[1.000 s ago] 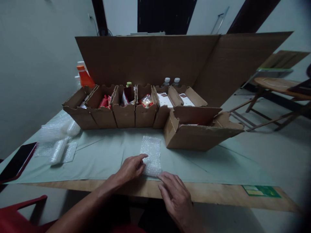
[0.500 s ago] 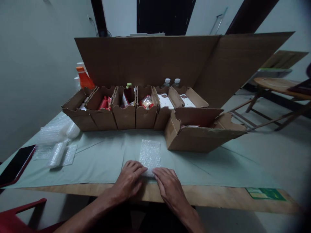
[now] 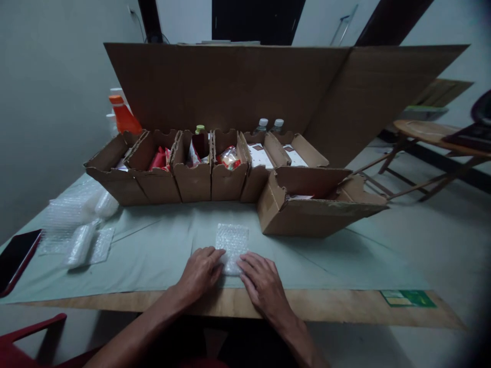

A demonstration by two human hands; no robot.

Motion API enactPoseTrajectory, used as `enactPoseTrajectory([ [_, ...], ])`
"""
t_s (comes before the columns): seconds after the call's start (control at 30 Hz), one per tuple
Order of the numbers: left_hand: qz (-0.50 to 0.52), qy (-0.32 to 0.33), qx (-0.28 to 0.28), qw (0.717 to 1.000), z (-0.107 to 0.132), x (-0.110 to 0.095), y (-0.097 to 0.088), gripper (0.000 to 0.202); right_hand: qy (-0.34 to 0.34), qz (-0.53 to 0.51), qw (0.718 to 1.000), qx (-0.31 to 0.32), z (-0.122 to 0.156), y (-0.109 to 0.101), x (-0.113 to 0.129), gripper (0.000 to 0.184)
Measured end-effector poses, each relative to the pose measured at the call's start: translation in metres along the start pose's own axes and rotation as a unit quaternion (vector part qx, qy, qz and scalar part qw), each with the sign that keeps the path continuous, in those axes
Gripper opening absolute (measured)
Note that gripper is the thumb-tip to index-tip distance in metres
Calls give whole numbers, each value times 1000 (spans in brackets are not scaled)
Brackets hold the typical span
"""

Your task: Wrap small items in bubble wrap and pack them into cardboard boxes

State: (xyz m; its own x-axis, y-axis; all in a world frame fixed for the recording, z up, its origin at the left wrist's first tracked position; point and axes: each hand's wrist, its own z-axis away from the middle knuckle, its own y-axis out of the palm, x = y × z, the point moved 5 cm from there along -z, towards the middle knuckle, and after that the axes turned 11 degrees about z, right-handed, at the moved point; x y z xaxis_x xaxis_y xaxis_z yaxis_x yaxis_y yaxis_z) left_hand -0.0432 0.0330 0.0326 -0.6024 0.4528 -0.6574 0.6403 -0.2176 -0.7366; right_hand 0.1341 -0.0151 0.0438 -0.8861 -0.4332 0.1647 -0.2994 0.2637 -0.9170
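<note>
A small sheet of clear bubble wrap (image 3: 232, 240) lies on the green cloth close to the table's front edge. Its near part looks folded or rolled, though I cannot make out whether anything is inside. My left hand (image 3: 202, 271) has curled fingers gripping the wrap's left edge, with the thumb tucked low. On the opposite edge, my right hand (image 3: 264, 281) holds the wrap between fingertips and thumb, the back of the hand upward.
Cardboard bins (image 3: 194, 179) with packaged goods stand in a row behind. Another cardboard box (image 3: 322, 217) sits at the right. More bubble wrap (image 3: 82, 240) and a phone (image 3: 17, 258) lie left. Behind rises a cardboard panel (image 3: 230, 87); an orange bottle (image 3: 125, 117) stands by it.
Both hands have moved slightly forward along the bubble wrap, so more of its near end shows between them. The view has shifted a little.
</note>
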Motion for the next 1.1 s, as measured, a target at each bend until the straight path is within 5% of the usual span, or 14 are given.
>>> enactPoseTrajectory([
  [0.1,9,39,-28,999,8,-11,-12,37,11,-34,999,8,-10,-4,-2,31],
  [0.2,48,74,1,996,17,-19,-14,38,35,-79,995,42,-10,-11,-3,28],
  [0.3,72,43,17,996,15,-15,-9,38,66,-89,992,58,-3,-16,-3,27],
  [0.47,3,-10,8,1000,-5,-4,-2,35,63,7,998,-25,4,-21,4,30],
  [0.63,129,-67,-94,985,4,1,-14,38,49,-18,999,-3,-5,-4,3,28],
  [0.7,270,-139,-131,944,18,6,-14,44,106,-69,992,-27,-8,-3,-6,24],
  [0.8,486,-240,-105,833,35,6,1,62,188,-159,968,-39,-6,-4,-10,24],
  [0.93,666,-234,-42,707,32,-16,17,53,166,-243,956,4,-3,-10,11,21],
  [1.0,702,-223,-68,673,28,-22,16,46,154,-265,952,4,0,-14,18,20],
  [1.1,711,-213,-86,664,26,-27,14,42,211,-292,932,-31,6,-18,9,22],
])
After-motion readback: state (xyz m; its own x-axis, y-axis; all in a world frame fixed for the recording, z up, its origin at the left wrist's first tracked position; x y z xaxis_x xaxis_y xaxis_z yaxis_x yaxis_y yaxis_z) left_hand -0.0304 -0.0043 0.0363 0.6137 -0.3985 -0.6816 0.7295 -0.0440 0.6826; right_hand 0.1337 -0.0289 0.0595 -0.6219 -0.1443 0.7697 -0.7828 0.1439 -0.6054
